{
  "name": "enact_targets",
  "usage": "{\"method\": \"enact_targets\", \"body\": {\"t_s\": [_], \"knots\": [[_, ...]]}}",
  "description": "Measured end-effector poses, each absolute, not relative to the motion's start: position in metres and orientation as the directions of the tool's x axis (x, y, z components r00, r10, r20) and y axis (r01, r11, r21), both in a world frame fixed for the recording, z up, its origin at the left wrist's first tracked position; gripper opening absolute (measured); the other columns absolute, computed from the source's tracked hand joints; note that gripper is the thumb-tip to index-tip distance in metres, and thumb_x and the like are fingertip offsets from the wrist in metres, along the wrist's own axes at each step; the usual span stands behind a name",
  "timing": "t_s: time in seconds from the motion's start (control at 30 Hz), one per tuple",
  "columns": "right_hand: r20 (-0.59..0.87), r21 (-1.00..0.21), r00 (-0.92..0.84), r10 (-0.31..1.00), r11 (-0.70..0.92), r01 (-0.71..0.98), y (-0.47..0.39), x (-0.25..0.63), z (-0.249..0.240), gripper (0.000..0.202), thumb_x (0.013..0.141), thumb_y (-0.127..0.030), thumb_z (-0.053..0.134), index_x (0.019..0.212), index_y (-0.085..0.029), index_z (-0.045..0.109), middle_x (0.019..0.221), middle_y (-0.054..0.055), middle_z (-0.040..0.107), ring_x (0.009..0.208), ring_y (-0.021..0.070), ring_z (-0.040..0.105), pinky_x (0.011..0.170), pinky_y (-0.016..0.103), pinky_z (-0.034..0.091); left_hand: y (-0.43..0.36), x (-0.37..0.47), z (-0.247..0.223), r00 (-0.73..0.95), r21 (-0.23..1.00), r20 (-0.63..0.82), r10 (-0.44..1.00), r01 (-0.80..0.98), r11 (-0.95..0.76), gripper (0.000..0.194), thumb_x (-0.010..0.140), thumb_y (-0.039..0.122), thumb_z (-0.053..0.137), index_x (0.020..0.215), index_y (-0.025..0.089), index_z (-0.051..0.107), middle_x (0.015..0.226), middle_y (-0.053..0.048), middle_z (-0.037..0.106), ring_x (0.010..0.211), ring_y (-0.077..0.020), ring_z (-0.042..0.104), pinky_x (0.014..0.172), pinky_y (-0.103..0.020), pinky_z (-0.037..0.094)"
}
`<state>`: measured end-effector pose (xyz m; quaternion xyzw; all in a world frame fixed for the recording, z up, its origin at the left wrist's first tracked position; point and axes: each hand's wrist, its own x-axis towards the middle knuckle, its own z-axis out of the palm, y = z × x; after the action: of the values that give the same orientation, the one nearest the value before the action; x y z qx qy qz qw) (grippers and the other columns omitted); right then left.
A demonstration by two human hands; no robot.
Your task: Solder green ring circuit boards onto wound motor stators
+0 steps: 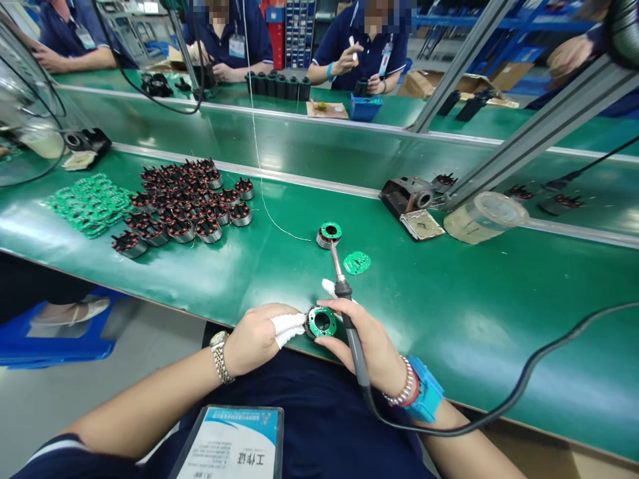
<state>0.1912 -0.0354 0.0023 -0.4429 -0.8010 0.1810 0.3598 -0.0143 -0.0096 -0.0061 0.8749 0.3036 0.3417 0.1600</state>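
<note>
Across the green surface (272, 269) stand copper-wound stators (182, 211); the left hand (253, 339) and right hand (372, 342) pinch one board-topped stator (314, 324), the right seemingly also cradling a soldering iron (355, 347).

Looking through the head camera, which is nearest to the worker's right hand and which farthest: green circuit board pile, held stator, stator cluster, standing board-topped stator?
From the right hand:
1. Held stator: at its fingertips.
2. Standing board-topped stator: ahead, slightly left.
3. Stator cluster: farther left.
4. Green circuit board pile: far left, past the cluster.
</note>
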Motion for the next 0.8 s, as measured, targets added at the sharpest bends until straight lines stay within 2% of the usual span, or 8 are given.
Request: {"method": "enact_targets", "body": {"t_s": [0.17,0.33,0.43,0.57,0.67,0.8], "knots": [[0.406,-0.615,-0.352,0.843,0.537,0.577,-0.034,0.192,0.002,0.038,0.079,-0.029,0.059,0.112,-0.020,0.043,0.096,0.008,0.062,0.084,0.0182,0.062,0.073,0.030,0.053,-0.003,-0.017,-0.004,0.652,0.395,0.516,0.555,0.393,-0.830,0.015,0.086,0.017,0.047,0.095,0.014,0.058,0.083,-0.007,0.068,0.075,-0.0152,0.063,0.066,-0.028,0.054],[0.422,-0.598,-0.356,0.834,0.551,0.582,-0.034,0.192,0.001,0.037,0.080,-0.029,0.058,0.113,-0.019,0.043,0.097,0.008,0.062,0.086,0.0187,0.062,0.074,0.030,0.053,-0.002,-0.014,-0.004,0.664,0.336,0.516,0.542,0.425,-0.840,0.019,0.087,0.017,0.041,0.092,0.012,0.058,0.082,-0.009,0.067,0.074,-0.0166,0.062,0.065,-0.030,0.053],[0.440,-0.587,-0.345,0.829,0.556,0.589,-0.036,0.189,0.001,0.037,0.080,-0.029,0.058,0.112,-0.019,0.043,0.096,0.008,0.062,0.085,0.0188,0.063,0.073,0.030,0.054,-0.003,-0.008,-0.005,0.637,0.357,0.497,0.589,0.469,-0.808,0.018,0.086,0.019,0.043,0.084,0.013,0.059,0.077,-0.007,0.066,0.068,-0.0158,0.061,0.061,-0.028,0.052],[0.475,-0.559,-0.282,0.834,0.533,0.635,-0.040,0.181,0.000,0.034,0.081,-0.029,0.056,0.111,-0.018,0.044,0.095,0.009,0.063,0.083,0.0188,0.063,0.071,0.029,0.055,-0.012,0.000,-0.007,0.492,0.464,0.476,0.729,0.564,-0.683,0.015,0.082,0.019,0.047,0.073,0.014,0.058,0.064,-0.004,0.063,0.056,-0.0137,0.058,0.051,-0.025,0.050],[0.499,-0.538,-0.247,0.831,0.520,0.664,-0.042,0.177,-0.001,0.033,0.082,-0.028,0.055,0.111,-0.018,0.044,0.092,0.009,0.063,0.082,0.0190,0.064,0.070,0.029,0.055,-0.025,0.003,-0.012,0.427,0.489,0.498,0.755,0.581,-0.651,0.014,0.082,0.016,0.047,0.086,0.013,0.060,0.077,-0.007,0.066,0.068,-0.0156,0.062,0.061,-0.026,0.053],[0.507,-0.534,-0.233,0.830,0.515,0.670,-0.042,0.177,-0.003,0.031,0.083,-0.029,0.054,0.111,-0.018,0.045,0.090,0.009,0.063,0.080,0.0187,0.064,0.069,0.029,0.055,-0.038,0.002,-0.016,0.461,0.475,0.484,0.744,0.575,-0.666,0.027,0.083,0.010,0.042,0.106,0.013,0.054,0.094,-0.011,0.065,0.085,-0.0182,0.062,0.075,-0.030,0.053]]}}
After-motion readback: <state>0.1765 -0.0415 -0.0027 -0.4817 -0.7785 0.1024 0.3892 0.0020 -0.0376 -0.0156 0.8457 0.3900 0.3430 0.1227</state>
